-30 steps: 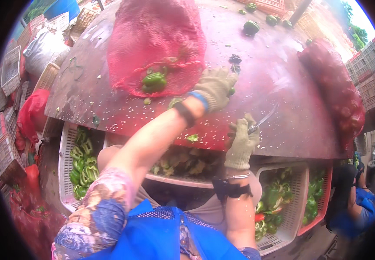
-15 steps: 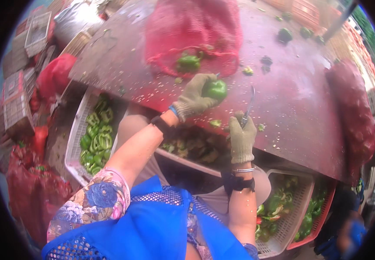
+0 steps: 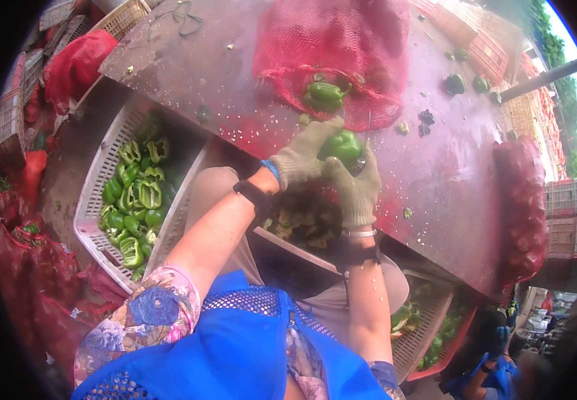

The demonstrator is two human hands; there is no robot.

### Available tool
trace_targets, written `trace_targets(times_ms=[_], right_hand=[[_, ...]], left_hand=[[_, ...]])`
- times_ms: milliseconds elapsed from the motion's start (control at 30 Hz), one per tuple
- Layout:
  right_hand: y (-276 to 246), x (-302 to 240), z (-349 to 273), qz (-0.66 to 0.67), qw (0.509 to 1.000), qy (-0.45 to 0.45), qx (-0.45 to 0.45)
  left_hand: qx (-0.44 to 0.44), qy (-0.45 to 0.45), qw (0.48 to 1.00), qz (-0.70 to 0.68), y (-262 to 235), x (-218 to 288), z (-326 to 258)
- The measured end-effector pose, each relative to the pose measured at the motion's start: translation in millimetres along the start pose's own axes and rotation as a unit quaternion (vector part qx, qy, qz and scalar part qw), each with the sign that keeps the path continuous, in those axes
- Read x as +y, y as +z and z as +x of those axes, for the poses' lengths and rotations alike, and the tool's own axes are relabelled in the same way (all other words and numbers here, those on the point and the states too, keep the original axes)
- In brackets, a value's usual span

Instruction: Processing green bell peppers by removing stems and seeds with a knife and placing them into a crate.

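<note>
My gloved left hand [image 3: 305,150] is closed around a green bell pepper [image 3: 342,145] above the table's near edge. Against the pepper's right side, my gloved right hand [image 3: 355,189] grips a small knife [image 3: 360,163]. Most of the knife is hidden by the fingers and the pepper, so I cannot tell whether its blade is in the flesh. Just beyond my hands, a red mesh bag [image 3: 332,43] lies on the table with its mouth toward me. Another green pepper [image 3: 325,97] sits at that mouth.
A white crate [image 3: 88,207] of cut peppers stands at left. Scraps [image 3: 308,217] fill a container below the table edge. At right are a pale crate [image 3: 428,333] and a red crate [image 3: 458,347] with peppers. A full red mesh sack [image 3: 520,213] lies along the table's right edge.
My right hand has come up and left with the knife, meeting the pepper in my left hand. The hands were apart before. The whole view has also shifted and turned slightly.
</note>
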State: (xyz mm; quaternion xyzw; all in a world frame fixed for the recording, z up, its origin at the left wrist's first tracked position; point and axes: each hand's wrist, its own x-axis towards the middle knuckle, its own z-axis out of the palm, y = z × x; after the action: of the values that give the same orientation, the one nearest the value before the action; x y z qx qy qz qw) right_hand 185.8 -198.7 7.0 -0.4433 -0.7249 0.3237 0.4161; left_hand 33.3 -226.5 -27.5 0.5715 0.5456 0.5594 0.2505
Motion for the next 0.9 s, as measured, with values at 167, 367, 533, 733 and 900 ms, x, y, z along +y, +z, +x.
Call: trace_targets(times_ms=[167,367,533,733,900], right_hand=[[-3.8,29.7,25.6,0.100,0.976,0.168,-0.098],[-7.5,36.4,23.3,0.190,0.968,0.127,-0.101],[-11.0,37.8,29.3,0.252,0.949,0.146,-0.124],[-6.1,52.0,29.3,0.291,0.923,0.226,-0.107],[-5.1,49.3,18.4,0.389,0.863,0.321,-0.014]], left_hand=[[-0.079,-0.036,0.996,0.008,4.9,-7.3,13.4],[-0.078,-0.051,0.996,0.014,21.9,-1.2,16.8],[-0.064,-0.059,0.996,0.019,29.4,-3.3,14.8],[-0.010,-0.069,0.997,-0.027,33.9,-1.6,14.8],[0.071,-0.037,0.989,-0.124,31.7,7.0,6.0]])
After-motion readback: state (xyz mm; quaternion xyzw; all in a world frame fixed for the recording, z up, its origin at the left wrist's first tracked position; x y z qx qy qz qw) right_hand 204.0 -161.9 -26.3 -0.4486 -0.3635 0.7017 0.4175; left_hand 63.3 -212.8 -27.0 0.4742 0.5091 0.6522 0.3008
